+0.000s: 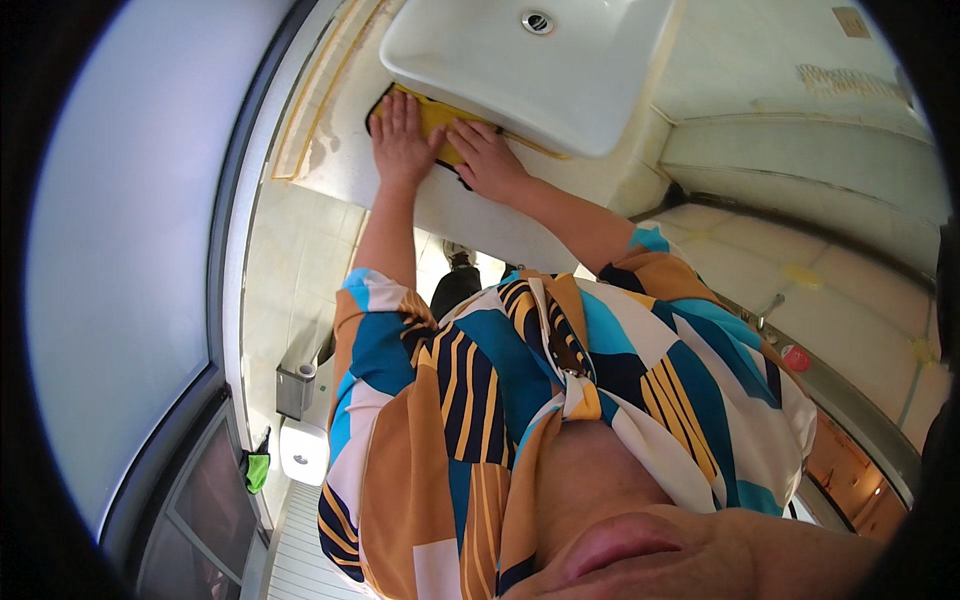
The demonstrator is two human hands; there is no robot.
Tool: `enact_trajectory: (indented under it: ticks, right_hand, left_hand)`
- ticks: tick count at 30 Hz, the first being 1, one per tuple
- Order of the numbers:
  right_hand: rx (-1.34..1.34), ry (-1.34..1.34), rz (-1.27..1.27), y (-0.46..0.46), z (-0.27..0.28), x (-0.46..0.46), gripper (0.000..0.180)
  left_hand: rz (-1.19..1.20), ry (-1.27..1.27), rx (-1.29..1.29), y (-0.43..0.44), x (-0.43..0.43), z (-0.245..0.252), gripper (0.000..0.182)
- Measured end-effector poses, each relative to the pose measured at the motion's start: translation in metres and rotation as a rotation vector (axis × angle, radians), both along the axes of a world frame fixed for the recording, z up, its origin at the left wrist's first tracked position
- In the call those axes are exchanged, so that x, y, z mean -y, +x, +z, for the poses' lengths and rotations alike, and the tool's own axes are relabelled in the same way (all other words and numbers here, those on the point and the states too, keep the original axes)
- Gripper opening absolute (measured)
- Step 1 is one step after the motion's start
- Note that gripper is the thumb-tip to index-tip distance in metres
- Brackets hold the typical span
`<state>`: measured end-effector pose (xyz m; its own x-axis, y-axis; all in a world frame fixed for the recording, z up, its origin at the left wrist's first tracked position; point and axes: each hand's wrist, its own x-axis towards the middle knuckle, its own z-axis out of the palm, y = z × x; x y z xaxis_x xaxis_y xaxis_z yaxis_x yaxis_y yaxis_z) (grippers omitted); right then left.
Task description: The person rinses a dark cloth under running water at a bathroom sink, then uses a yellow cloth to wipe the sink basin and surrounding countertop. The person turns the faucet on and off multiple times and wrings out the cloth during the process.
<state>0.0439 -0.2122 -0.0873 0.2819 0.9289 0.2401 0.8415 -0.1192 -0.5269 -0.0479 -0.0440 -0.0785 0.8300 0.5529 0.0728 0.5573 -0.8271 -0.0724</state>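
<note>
A yellow cloth with a dark edge (437, 114) lies flat on the pale countertop (346, 154), along the near side of a white washbasin (600, 90). My left hand (403, 142) rests palm down on the cloth's left part, fingers somewhat spread. Beside it, my right hand (487, 157) lies on the cloth's right part, its fingertips near the left thumb. Neither hand visibly grips the cloth; the undersides of both are hidden. A metal drain fitting (538, 22) sits in the basin. Brownish stains mark the counter to the left.
A framed frosted pane (150, 187) stands at the left. Lower left are a metal paper holder (295, 391), a white lidded bin or fixture (304, 452) and a hanging green-and-black cloth (256, 471). A tiled wall and ledge run along the right.
</note>
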Motion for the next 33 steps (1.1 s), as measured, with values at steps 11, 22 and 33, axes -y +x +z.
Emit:
enact_trajectory:
  ticks: [11,22,33]
  right_hand:
    - [-0.121,-0.093,0.168,-0.030,-0.005,0.029,0.052]
    - [-0.172,0.009,0.225,-0.005,0.031,0.078,0.029]
    - [-0.046,0.374,0.018,0.026,0.118,0.039,0.025]
  left_hand:
    - [-0.072,-0.020,-0.166,0.005,-0.034,-0.010,0.082]
    - [0.091,-0.107,0.058,0.013,0.025,-0.014,0.094]
    - [0.016,-0.057,0.061,-0.009,-0.015,0.021,0.102]
